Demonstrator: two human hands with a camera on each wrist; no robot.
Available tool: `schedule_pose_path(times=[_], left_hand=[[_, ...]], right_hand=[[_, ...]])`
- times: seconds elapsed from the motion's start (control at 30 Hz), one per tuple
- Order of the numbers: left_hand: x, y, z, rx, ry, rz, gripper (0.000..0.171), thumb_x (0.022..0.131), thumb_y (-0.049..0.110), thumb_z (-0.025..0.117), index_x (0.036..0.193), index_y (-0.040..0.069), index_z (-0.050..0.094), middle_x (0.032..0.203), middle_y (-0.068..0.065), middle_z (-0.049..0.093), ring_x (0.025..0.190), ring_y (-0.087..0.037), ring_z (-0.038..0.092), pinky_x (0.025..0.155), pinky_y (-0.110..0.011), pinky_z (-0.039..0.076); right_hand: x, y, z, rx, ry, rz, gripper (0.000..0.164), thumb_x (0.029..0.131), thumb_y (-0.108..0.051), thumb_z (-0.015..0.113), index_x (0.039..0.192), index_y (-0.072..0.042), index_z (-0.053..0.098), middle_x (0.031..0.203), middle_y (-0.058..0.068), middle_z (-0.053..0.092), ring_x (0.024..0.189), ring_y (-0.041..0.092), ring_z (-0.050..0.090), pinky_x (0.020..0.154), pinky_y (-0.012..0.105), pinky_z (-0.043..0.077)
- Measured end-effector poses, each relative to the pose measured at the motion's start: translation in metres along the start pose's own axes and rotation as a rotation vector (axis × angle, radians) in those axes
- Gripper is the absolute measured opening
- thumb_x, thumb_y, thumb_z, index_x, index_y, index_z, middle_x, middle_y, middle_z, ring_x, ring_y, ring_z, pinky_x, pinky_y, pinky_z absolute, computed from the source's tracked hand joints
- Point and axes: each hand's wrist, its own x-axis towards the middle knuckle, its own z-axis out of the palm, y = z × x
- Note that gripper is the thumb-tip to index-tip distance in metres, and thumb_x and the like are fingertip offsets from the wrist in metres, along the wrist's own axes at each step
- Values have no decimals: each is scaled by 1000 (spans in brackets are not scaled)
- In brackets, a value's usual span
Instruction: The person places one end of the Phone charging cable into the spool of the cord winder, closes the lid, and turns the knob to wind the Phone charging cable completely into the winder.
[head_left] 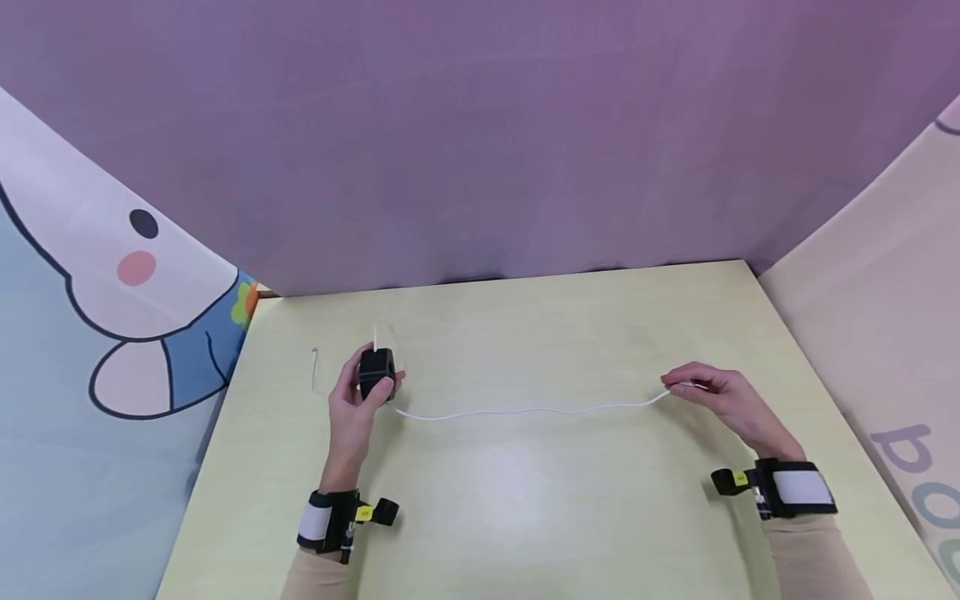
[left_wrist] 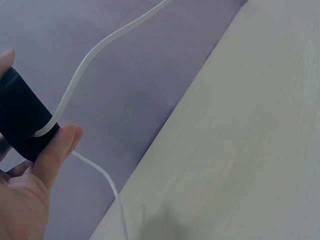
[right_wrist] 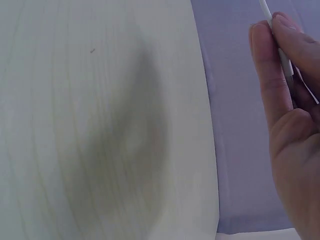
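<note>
Gripping black block (head_left: pixel 377 372) inside curled left hand (head_left: pixel 351 422), pinching white cable (head_left: pixel 525 411) by one end in nearly closed right hand (head_left: pixel 731 404)

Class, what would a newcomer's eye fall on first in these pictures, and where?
A white cable runs over the pale table between the left hand, which grips a black block, and the right hand, which pinches the cable. A large cartoon figure also stands out at the head view's left side.
</note>
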Motion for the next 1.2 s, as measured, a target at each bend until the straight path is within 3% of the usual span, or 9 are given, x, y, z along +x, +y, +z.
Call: schedule_pose_path(times=[0.17, 0.27, 0.47, 0.63, 0.77, 0.93, 1.2], left_hand=[[-2, -3, 2, 89, -13, -56, 62, 96, -9, 63, 153, 6, 46, 133, -14, 48, 102, -17, 75, 92, -29, 58], [-4, -6, 8, 194, -44, -60, 67, 93, -8, 68, 154, 9, 47, 136, -13, 51, 104, -15, 73, 90, -25, 59], [-5, -17, 30, 518, -101, 32, 75, 83, 5, 85, 150, 16, 54, 143, -15, 57, 96, -25, 67, 68, -21, 57], [-3, -27, 47, 703, -157, 98, 80, 79, 25, 92, 150, 24, 55, 144, -10, 59, 112, -26, 62, 73, -25, 56], [-1, -33, 57, 778, -191, 157, 82, 78, 30, 93, 151, 29, 54, 143, -8, 60, 121, -27, 60, 86, -41, 59], [0, -40, 66, 850, -224, 214, 83, 77, 34, 93, 150, 24, 55, 145, -8, 59, 130, -31, 58, 104, -54, 50], [0, -55, 81, 933, -274, 250, 86, 76, 37, 93, 151, 21, 53, 141, -10, 60, 119, -31, 63, 96, -54, 55]], right_hand=[[1, 2, 2, -44, -25, -19, 27, 103, -10, 63, 126, 5, 67, 123, 20, 66, 106, 9, 63, 87, 15, 50], [2, 5, 8, -66, -55, -36, 26, 103, -9, 63, 126, 4, 66, 122, 21, 66, 104, 10, 61, 85, 16, 50], [15, 7, 35, -109, -114, -29, 25, 100, -11, 68, 124, -3, 69, 121, 17, 69, 103, 11, 64, 84, 19, 52], [26, 6, 53, -96, -157, -53, 25, 100, -10, 68, 124, -5, 69, 121, 14, 69, 105, 17, 65, 86, 21, 54], [31, 5, 62, -85, -170, -52, 24, 99, -9, 68, 123, -7, 70, 121, 12, 69, 106, 18, 65, 87, 21, 54], [36, 5, 74, -77, -176, -73, 27, 99, -6, 68, 126, -4, 68, 122, 14, 69, 105, 17, 64, 88, 21, 54], [44, 3, 93, -122, -144, -139, 41, 95, 0, 70, 135, -3, 63, 124, 16, 66, 103, 16, 60, 90, 19, 53]])
